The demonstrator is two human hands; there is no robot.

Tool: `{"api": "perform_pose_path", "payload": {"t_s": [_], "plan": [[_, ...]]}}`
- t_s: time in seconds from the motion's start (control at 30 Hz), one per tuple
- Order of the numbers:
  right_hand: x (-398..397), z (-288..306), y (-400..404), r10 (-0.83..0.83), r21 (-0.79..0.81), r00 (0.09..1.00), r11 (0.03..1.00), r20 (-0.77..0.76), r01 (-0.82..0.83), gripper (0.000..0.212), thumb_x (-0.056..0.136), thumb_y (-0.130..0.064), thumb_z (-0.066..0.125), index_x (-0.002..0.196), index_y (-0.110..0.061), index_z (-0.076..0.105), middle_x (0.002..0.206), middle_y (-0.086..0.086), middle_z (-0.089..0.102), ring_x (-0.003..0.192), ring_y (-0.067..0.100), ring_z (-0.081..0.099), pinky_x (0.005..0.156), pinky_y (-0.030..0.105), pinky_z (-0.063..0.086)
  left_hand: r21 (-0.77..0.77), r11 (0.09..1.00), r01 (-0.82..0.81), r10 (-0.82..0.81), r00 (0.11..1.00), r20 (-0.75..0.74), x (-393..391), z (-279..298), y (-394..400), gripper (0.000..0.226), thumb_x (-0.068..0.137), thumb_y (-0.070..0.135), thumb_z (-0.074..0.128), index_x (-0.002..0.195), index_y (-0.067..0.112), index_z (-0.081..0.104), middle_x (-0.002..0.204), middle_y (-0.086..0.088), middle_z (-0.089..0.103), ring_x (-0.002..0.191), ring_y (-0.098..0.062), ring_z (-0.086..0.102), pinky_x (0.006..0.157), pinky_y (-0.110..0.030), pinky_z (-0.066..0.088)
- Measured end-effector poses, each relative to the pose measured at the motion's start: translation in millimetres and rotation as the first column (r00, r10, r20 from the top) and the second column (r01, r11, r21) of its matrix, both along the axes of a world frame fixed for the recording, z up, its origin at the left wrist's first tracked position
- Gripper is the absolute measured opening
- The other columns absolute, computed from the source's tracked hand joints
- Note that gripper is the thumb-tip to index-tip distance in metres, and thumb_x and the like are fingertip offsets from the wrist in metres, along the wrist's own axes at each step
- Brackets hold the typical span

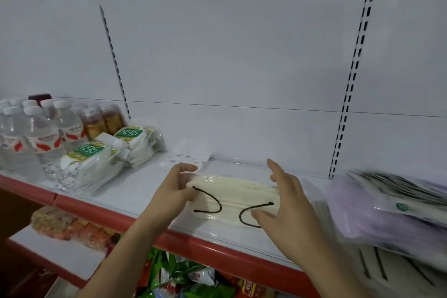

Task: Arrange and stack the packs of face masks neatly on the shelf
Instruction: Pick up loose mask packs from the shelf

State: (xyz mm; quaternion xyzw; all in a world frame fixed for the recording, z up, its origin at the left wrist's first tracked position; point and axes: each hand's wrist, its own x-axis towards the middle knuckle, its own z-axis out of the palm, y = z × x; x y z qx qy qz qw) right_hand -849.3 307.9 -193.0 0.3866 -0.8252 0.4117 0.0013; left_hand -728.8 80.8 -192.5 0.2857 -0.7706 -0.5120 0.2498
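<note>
Step in hand: setting cream mask pack point(232, 198) with black ear loops flat on shelf point(135, 184), near front edge. Left hand point(173, 191) pinches pack's left end. Right hand point(281, 203) has fingers spread loose, touching right end, gripping nothing. Next move likely: let go, square pack up, fetch one from purple mask pile point(387, 210) on right. Count: one cream pack, two N95 mask packs point(108, 159) on left, one small white pack point(191, 152) behind. Purple pile too blurry to count.

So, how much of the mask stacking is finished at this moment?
Done: two N95 piles sit by the bottles. In hand: a cream pack lies on the shelf, left hand pinching its end, right hand open on it. Left: the loose purple packs at right.
</note>
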Motion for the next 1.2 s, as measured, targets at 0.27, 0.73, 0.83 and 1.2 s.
{"api": "perform_pose_path", "payload": {"t_s": [0.27, 0.73, 0.83, 1.2], "plan": [[5, 13, -6, -0.142, 0.284, 0.979, 0.942, -0.144, 0.178, 0.045, 0.095, -0.034, 0.058, 0.135, -0.047, 0.042, 0.127, -0.02, 0.045, 0.083, -0.001, 0.058, 0.081, 0.022, 0.044, 0.025, 0.95, 0.312, -0.312, 0.95, -0.014, -23, -21, -32, 0.032, 0.092, 0.008, 0.063, 0.113, 0.03, 0.057, 0.076, 0.02, 0.065, 0.075, 0.001, 0.064, 0.064, -0.014, 0.047], [-89, 16, -94, -0.489, 0.052, 0.868, 0.872, 0.089, 0.487, 0.065, 0.089, -0.024, 0.067, 0.147, -0.025, 0.038, 0.136, 0.002, 0.052, 0.124, 0.025, 0.051, 0.092, 0.029, 0.039, -0.456, 0.816, 0.355, -0.249, 0.928, 0.277, -96, -1, -85, 0.061, 0.089, 0.044, 0.068, 0.141, 0.025, 0.043, 0.149, -0.001, 0.035, 0.113, -0.021, 0.057, 0.088, -0.029, 0.045], [-102, -2, -98, -0.436, 0.337, 0.9, 0.846, -0.008, 0.412, 0.069, 0.09, -0.035, 0.064, 0.149, -0.021, 0.033, 0.148, 0.01, 0.038, 0.128, 0.026, 0.048, 0.1, 0.033, 0.04, -0.569, 0.646, 0.509, -0.224, 0.839, 0.497, -102, -20, -83, 0.068, 0.085, 0.06, 0.066, 0.139, 0.023, 0.047, 0.163, -0.002, 0.01, 0.138, -0.027, 0.037, 0.104, -0.033, 0.042], [-102, -21, -90, -0.257, 0.49, 0.95, 0.814, -0.178, 0.312, 0.058, 0.088, -0.051, 0.064, 0.138, -0.026, 0.049, 0.146, -0.001, 0.035, 0.119, 0.019, 0.054, 0.096, 0.029, 0.045, -0.727, 0.464, 0.505, -0.135, 0.852, 0.506, -130, -27, -90, 0.035, 0.097, 0.044, 0.05, 0.124, 0.022, 0.058, 0.122, 0.001, 0.055, 0.12, -0.023, 0.049, 0.093, -0.036, 0.049]]}}
